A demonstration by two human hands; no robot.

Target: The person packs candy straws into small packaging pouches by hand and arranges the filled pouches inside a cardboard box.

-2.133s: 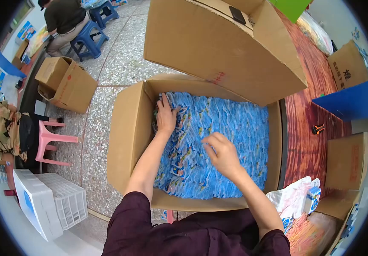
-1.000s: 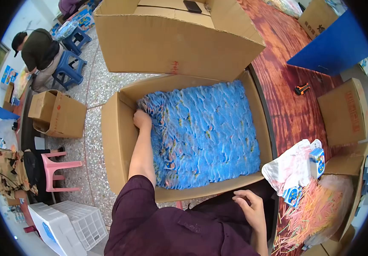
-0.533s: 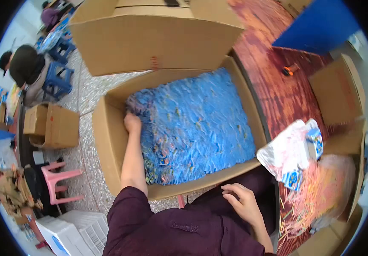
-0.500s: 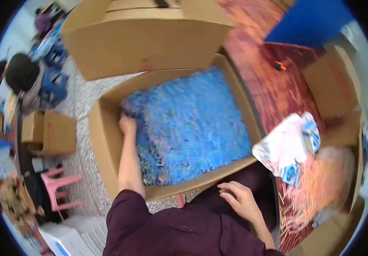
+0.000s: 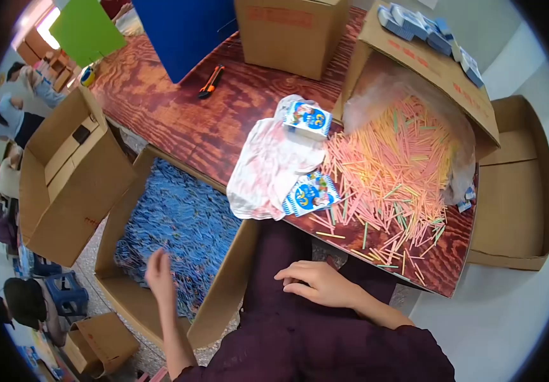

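Observation:
My left hand (image 5: 160, 275) is raised over a large cardboard box filled with small blue packets (image 5: 182, 213). Its fingers look slightly blurred and loosely bent, with nothing visible in them. My right hand (image 5: 316, 283) hovers by my lap, near the table's front edge, its fingers loosely stretched and empty. On the table corner closest to the box lies a white and pink cloth (image 5: 265, 169). One blue and white packet (image 5: 309, 119) rests at the cloth's far edge, and more packets (image 5: 312, 194) lie at its near edge.
Thin pastel sticks (image 5: 395, 172) spill from a plastic bag in a tipped carton (image 5: 424, 60), which carries packet stacks. An orange cutter knife (image 5: 211, 81), blue board (image 5: 182, 32) and closed carton (image 5: 287, 38) are on the table (image 5: 160, 95). People sit at left, near a stool (image 5: 68, 293).
My view has swung right toward the table. My left hand has come up from the box's left side, where it was down among the blue packets. My right hand stays near my lap.

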